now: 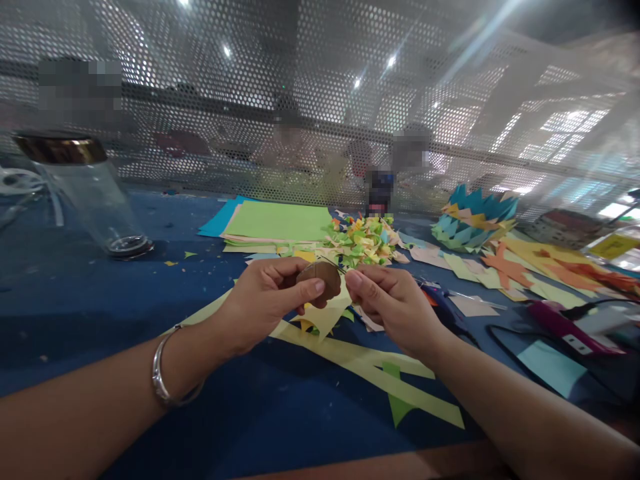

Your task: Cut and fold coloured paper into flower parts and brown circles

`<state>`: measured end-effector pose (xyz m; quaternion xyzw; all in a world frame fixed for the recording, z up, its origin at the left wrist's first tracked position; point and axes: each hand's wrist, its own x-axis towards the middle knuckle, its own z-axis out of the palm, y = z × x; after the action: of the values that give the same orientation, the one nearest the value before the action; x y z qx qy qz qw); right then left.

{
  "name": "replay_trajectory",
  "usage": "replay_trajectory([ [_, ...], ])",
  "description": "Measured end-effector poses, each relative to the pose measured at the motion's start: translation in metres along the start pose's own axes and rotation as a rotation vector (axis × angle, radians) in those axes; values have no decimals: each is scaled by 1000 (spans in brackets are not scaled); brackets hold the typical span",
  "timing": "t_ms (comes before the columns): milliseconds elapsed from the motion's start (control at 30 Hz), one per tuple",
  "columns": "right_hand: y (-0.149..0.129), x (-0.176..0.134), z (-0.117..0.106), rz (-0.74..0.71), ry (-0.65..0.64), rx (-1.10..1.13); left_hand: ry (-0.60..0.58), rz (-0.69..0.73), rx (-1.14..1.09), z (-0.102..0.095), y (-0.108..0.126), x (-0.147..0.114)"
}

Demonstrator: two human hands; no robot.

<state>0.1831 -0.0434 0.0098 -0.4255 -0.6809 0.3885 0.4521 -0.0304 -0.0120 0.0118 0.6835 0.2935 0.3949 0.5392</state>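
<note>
My left hand (270, 290) pinches a flat, round brown disc (327, 277) between thumb and fingers, and a silver bangle (161, 373) circles that wrist. A thin dark strand (334, 264) runs along the top of the disc. Its right end is between the closed thumb and forefinger of my right hand (383, 293), just beside the disc's edge. I cannot tell if the strand is wire or thread. Beneath both hands lie pale yellow paper strips (360, 367) and a green paper scrap (397, 400).
A stack of coloured paper (280, 223) and a heap of paper scraps (367, 240) lie behind my hands. At left stands a glass jar (93, 193). Folded paper pieces (473, 217) and a purple power strip (570, 333) with cables are at right. A perforated screen (320, 80) backs the table.
</note>
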Motion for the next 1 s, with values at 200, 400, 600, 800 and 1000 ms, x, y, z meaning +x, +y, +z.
replay_trajectory([
  [200, 1, 0, 0, -4, -12, 0, 15, 4, 39, 0, 2, 1],
  [400, -2, 0, 0, -2, -2, -15, 48, 27, 83, -1, 0, 1],
  [600, -3, 0, -2, -6, 6, -44, 76, 38, 58, -4, 0, 3],
  [800, -5, -1, -3, -23, -2, -63, 54, 49, 31, -5, 2, 4],
  [1000, -4, 0, -3, -25, -10, -89, 23, 27, 28, -7, 1, 4],
])
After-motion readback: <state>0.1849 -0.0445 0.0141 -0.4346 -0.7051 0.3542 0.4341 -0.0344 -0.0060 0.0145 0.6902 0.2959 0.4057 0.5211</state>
